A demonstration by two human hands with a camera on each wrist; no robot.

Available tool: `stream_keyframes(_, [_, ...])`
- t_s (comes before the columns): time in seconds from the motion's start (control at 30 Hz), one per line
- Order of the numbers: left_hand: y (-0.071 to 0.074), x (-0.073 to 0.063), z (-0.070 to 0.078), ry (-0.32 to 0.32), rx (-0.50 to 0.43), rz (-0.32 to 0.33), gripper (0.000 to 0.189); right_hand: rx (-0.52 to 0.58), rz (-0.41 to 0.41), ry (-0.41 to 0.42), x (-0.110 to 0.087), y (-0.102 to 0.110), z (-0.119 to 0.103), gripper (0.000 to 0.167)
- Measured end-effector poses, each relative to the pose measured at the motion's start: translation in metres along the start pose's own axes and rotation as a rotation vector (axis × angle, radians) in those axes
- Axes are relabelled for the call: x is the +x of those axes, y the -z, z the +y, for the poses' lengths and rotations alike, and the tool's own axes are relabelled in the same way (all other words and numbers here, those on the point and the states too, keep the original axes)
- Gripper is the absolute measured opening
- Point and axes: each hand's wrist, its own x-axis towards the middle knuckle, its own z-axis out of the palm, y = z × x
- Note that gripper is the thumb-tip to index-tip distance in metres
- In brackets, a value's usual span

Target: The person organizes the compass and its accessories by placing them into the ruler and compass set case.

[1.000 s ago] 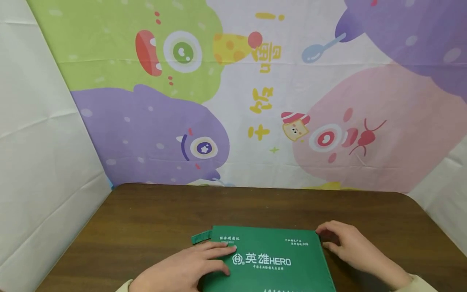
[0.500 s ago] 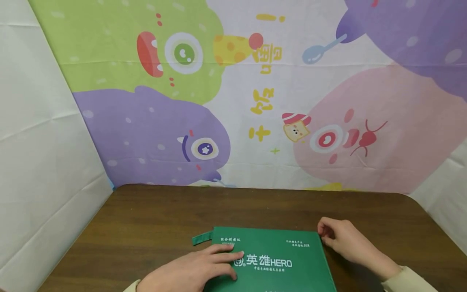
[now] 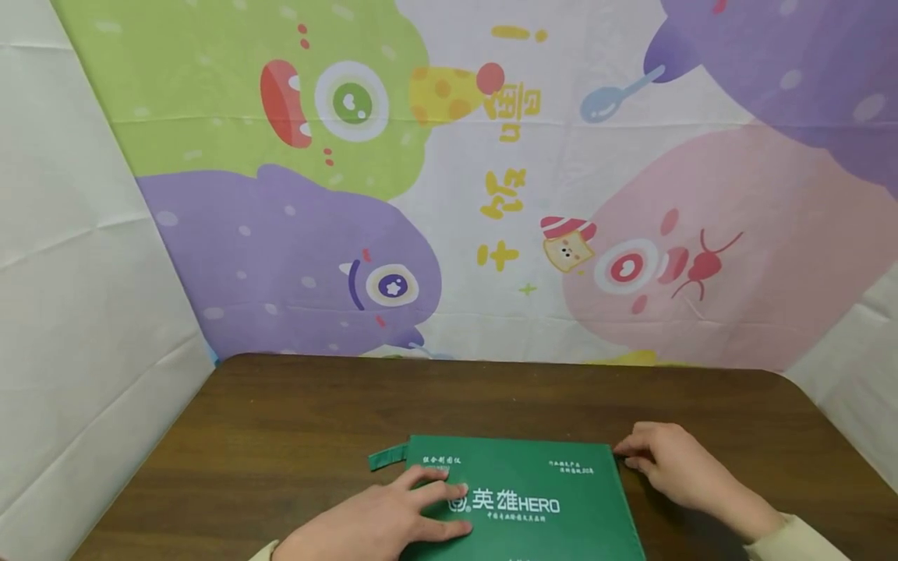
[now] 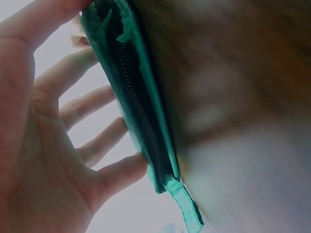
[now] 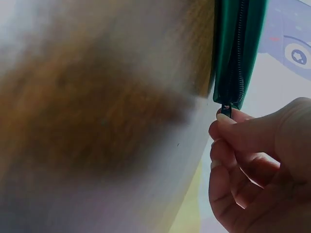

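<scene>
A flat green zip case with white "HERO" lettering lies on the table, its near part cut off by the bottom of the head view. On its left half rests my left hand, fingers spread and pressing its top; the left wrist view shows the fingertips along the case's edge, above the dark zipper. At the far right corner, my right hand pinches the zipper pull between thumb and index finger. The zip teeth near that corner are closed. A green fabric tab sticks out at the far left corner.
The brown wooden table has rounded far corners. Behind it hangs a cloth printed with cartoon monsters. White cloth walls stand on both sides.
My left hand has shifted slightly right on the case, fingers spreading wider. My right hand stays by the far right corner, its fingers changing their hold there. The case has hardly moved.
</scene>
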Motion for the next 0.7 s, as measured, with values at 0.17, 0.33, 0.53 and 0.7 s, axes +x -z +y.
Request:
stream_keyframes(0.17, [0.001, 0.001, 0.001, 0.007, 0.003, 0.023, 0.062, -0.039, 0.026, 0.046, -0.007, 0.002, 0.001, 0.019])
stream_keyframes(0.33, [0.0, 0.002, 0.002, 0.006, 0.019, 0.039, 0.06, -0.044, 0.024, 0.052, -0.016, 0.004, -0.002, 0.019])
stream_keyframes(0.53, [0.001, 0.003, 0.004, -0.005, 0.045, 0.055, 0.057, -0.021, 0.009, 0.038, -0.025, 0.002, -0.003, 0.018])
stream_keyframes(0.7, [0.003, 0.005, 0.007, 0.0, 0.077, 0.049, 0.058, -0.024, 0.011, 0.001, -0.022, -0.003, -0.004, 0.018])
